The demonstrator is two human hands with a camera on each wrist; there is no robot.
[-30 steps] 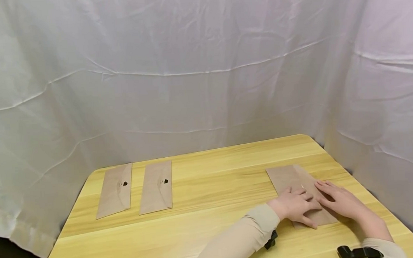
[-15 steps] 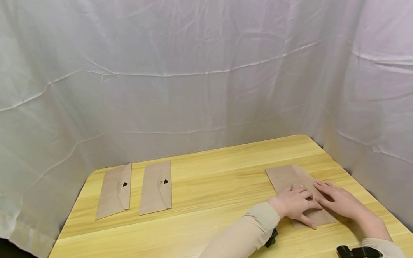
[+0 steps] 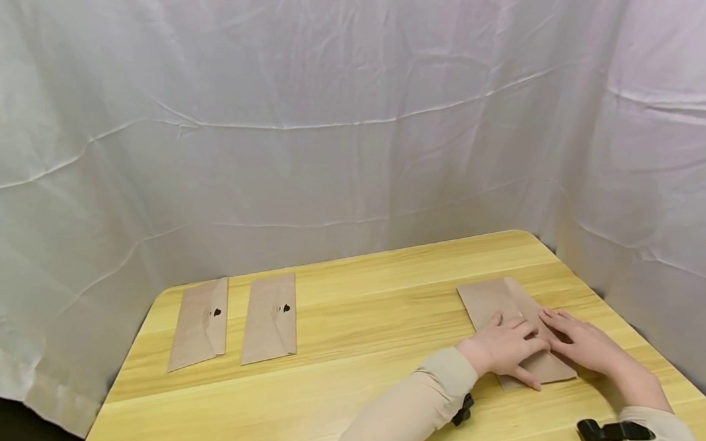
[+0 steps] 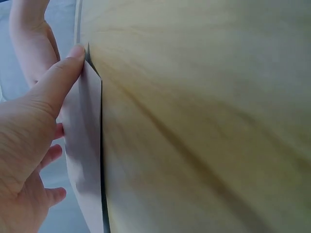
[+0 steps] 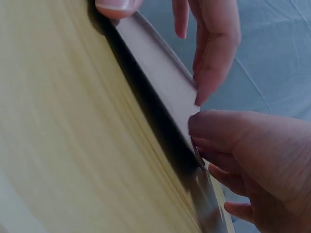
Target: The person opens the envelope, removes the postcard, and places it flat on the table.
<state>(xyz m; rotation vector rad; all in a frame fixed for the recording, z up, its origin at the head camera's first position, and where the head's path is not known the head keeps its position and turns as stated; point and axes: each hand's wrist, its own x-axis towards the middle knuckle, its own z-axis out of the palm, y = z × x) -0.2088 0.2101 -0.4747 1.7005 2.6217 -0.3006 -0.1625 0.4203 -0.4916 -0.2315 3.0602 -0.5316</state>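
A brown paper envelope (image 3: 489,300) lies at the right of the table in the head view. My left hand (image 3: 509,351) rests on its middle, fingers spread, with the thumb near its front edge. On the envelope's right part lies my right hand (image 3: 584,343), its fingers extended toward the left ones. The left wrist view has the left hand (image 4: 29,131) with its thumb at the envelope's corner (image 4: 87,141). In the right wrist view, the right hand (image 5: 262,160) touches the end of the paper (image 5: 155,63). The hands cover much of the envelope.
Two brown envelopes with small dark marks, one at the far left (image 3: 193,329) and one beside it (image 3: 265,325), lie flat on the wooden table (image 3: 358,327). A pale curtain (image 3: 350,167) encloses the back and sides. Black straps (image 3: 612,432) sit at the wrists.
Both hands stay nearly in place. The envelope's right part under the right hand has shifted slightly, and its near right corner now looks a little raised. The two left envelopes stay put.
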